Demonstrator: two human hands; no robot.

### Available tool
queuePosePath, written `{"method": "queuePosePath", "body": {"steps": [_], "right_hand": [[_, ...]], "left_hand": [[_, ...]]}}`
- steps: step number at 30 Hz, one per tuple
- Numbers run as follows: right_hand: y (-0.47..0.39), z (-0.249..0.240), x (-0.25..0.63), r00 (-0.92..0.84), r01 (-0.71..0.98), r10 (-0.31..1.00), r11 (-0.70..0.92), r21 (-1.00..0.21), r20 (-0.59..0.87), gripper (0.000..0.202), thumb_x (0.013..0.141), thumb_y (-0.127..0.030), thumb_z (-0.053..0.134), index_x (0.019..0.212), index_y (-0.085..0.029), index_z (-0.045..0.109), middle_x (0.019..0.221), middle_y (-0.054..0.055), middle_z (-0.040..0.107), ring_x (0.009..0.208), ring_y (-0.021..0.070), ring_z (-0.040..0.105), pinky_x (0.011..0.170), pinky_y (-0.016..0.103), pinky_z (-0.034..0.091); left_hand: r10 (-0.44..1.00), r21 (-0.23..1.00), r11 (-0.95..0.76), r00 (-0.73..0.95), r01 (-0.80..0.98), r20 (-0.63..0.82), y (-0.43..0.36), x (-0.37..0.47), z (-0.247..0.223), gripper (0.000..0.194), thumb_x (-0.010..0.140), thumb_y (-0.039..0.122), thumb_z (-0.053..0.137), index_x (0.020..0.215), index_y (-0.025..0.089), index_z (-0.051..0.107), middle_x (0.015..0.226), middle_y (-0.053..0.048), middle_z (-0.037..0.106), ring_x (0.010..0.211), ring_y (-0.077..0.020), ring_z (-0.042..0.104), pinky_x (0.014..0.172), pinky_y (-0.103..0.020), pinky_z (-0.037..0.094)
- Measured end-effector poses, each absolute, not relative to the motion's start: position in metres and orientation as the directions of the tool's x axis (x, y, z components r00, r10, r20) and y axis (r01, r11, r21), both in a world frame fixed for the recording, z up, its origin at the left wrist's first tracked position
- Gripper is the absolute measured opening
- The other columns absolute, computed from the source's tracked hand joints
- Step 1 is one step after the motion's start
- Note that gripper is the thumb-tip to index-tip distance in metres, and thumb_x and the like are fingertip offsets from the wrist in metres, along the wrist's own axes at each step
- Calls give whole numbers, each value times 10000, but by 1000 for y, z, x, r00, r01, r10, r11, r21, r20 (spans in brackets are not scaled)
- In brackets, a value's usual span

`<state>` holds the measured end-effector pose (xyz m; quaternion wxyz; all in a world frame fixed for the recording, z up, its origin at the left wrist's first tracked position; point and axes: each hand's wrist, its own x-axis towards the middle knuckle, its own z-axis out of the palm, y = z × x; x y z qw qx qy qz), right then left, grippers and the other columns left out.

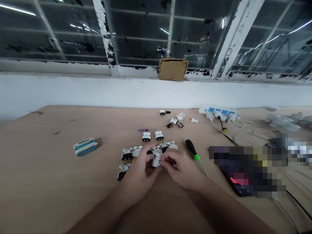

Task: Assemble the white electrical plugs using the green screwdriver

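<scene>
My left hand is closed around a small white plug housing, low over the table at the centre. The fingertips of my right hand pinch at the right side of the same housing. Open white-and-black plug parts lie in a row behind and to the left of my hands, some of them partly hidden by my fingers. Another such part sits beside my left wrist. Two closed plugs, one on the left and one on the right, stand behind the row.
A black-and-green screwdriver lies right of my hands, a purple-handled one behind. Loose plug pieces are farther back. A teal-and-white box is at left. On the right are a power strip, cables and a dark phone.
</scene>
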<state>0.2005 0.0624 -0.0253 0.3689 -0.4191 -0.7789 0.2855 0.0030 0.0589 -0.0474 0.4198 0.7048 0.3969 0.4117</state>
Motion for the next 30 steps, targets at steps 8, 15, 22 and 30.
{"method": "queuePosePath", "body": {"steps": [8,15,22,30], "right_hand": [[61,-26,199,-376,441,860,493,-750,345,205,880,-47,565,871,-230,658,854,3,701,793,165,626,716,281,467],[64,-26,200,-238,285,949,273,-919,209,239,828,-251,739,933,-245,524,685,-82,512,629,129,505,591,262,403],[69,-29,204,-238,168,967,136,-976,94,497,798,-368,828,1162,-275,502,676,-100,527,630,145,536,598,277,422],[98,-16,253,-20,725,927,272,-633,375,237,992,-441,567,1079,-229,629,857,32,636,749,199,616,719,343,484]], "left_hand": [[896,912,-356,352,205,271,60,4,-49,623,967,226,645,1526,289,379,1089,-39,763,969,-210,742,867,-328,580],[903,908,-340,354,243,244,56,2,-46,556,988,311,656,1498,280,437,1088,-54,757,931,-219,732,839,-333,577],[941,978,-183,305,97,146,53,5,-29,610,898,393,762,1414,265,465,1069,-51,772,946,-228,740,831,-340,584],[971,999,-43,238,8,39,62,0,-24,582,831,505,815,1284,256,546,1058,-55,778,887,-239,747,800,-386,589]]}}
